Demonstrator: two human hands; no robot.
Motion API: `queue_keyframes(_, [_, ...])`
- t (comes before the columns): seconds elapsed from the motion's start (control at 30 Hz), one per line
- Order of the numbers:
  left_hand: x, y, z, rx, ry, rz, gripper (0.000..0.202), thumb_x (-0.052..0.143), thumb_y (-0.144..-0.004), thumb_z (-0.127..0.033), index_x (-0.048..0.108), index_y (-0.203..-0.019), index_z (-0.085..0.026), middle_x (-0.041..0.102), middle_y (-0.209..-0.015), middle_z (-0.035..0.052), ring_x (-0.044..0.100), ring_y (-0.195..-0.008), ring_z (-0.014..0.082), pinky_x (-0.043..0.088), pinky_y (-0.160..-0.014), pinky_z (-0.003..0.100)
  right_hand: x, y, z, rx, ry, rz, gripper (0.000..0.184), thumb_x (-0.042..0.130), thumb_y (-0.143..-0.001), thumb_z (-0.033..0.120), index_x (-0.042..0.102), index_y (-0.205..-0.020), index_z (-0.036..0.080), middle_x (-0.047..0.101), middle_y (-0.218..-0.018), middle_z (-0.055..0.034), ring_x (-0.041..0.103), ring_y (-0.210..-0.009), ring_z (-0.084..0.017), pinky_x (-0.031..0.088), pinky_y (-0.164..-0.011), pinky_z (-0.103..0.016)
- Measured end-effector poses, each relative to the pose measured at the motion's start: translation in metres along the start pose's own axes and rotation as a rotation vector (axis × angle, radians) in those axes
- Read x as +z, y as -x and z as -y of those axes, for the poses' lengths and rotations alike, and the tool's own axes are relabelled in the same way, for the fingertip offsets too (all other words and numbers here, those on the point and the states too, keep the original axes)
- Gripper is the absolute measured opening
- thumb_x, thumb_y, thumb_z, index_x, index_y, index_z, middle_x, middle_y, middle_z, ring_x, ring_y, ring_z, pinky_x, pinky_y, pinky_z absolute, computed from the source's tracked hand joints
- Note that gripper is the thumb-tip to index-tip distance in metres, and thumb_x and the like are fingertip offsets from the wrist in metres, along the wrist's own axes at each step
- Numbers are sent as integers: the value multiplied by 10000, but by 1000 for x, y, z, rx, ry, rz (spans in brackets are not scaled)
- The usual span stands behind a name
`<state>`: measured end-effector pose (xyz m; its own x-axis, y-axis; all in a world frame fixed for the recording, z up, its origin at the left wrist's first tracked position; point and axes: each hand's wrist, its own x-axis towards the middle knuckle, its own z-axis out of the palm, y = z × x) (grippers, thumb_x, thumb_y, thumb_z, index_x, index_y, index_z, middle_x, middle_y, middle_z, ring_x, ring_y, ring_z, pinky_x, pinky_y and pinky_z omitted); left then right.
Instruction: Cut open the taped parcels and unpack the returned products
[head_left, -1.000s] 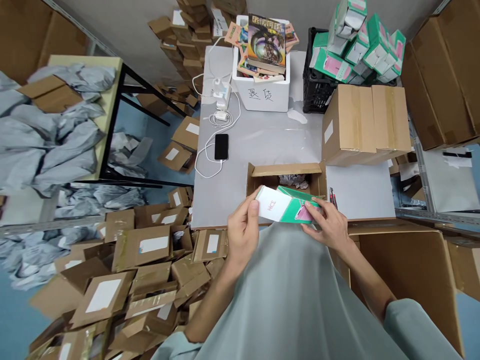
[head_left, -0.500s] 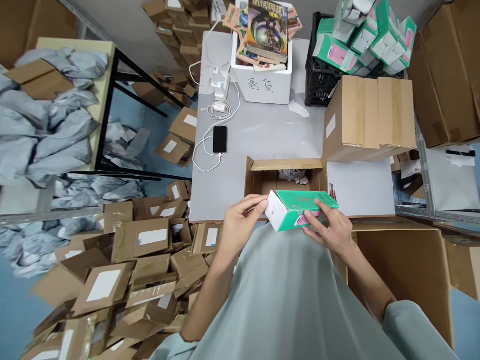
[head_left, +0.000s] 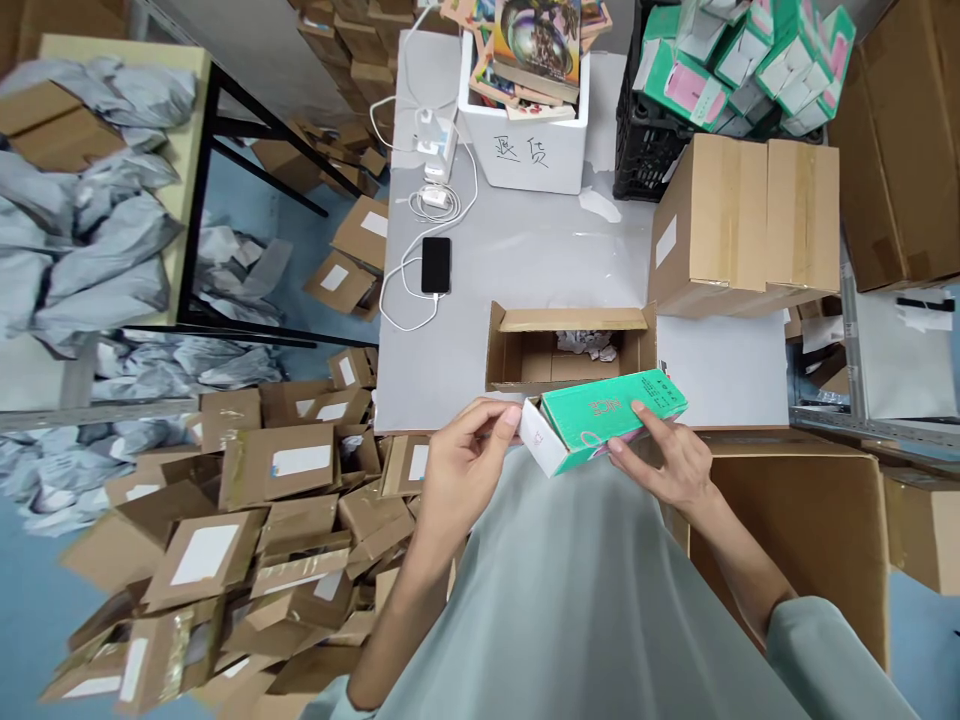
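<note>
A long green carton (head_left: 600, 412) with a white end flap (head_left: 541, 438) is held up in front of my body, slightly tilted. My right hand (head_left: 667, 455) grips its right part, fingers on the top and near side. My left hand (head_left: 476, 450) pinches the edge of the white end flap, which stands a little away from the carton's end. What is inside the carton is hidden. Just beyond it, an open cardboard box (head_left: 517, 358) sits on the grey table (head_left: 525, 260), with crumpled white paper (head_left: 589, 343) inside.
Two taped cardboard boxes (head_left: 739, 215) stand at the right, before a black crate (head_left: 637, 150) of green cartons. A white bin (head_left: 529, 155) holds books. A phone (head_left: 436, 265) lies on its cable. Packed parcels (head_left: 277, 460) cover the floor at left; a large open carton (head_left: 795, 540) stands at right.
The white end flap has come away from the carton's end, pulled to the left by my left hand. The carton has tilted, its left end lower. The camera view has shifted slightly.
</note>
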<state>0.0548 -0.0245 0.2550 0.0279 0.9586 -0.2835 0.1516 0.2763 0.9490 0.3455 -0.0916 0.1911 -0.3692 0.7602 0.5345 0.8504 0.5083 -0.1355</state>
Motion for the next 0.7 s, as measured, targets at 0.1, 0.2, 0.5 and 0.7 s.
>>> queue_keyframes(0.1, [-6, -2, -4, 7, 23, 25, 403, 823, -987, -605, 830, -901, -211, 776, -917, 52, 744, -826, 198, 689, -747, 291, 1, -2, 2, -33, -49, -80, 646, 940, -964, 312, 713, -1496, 601, 825, -1438, -26, 736, -833, -175, 570, -740, -307])
queue_keyframes(0.2, [-10, -7, -1, -37, 98, 67, 421, 877, -929, -628, 846, -877, -211, 793, -911, 63, 746, -830, 209, 676, -714, 288, 1, -3, 2, -48, -12, -72, 645, 932, -974, 349, 694, -1508, 620, 830, -1428, -20, 721, -792, -165, 570, -715, -303])
queue_keyframes(0.5, [-17, -6, 7, -134, 164, 115, 445, 914, -876, -656, 843, -827, -219, 803, -857, 66, 721, -775, 210, 644, -696, 303, -1, -18, 4, -109, 26, -136, 645, 938, -970, 378, 691, -1530, 583, 850, -1377, -42, 721, -821, -170, 572, -741, -297])
queue_keyframes(0.7, [-8, -24, 26, -189, 197, 52, 471, 981, -791, -662, 842, -909, -228, 813, -942, 54, 729, -848, 202, 636, -781, 304, 4, -13, 7, -75, -15, -25, 764, 901, -998, 400, 560, -1662, 562, 820, -1455, -43, 666, -743, -145, 532, -692, -280])
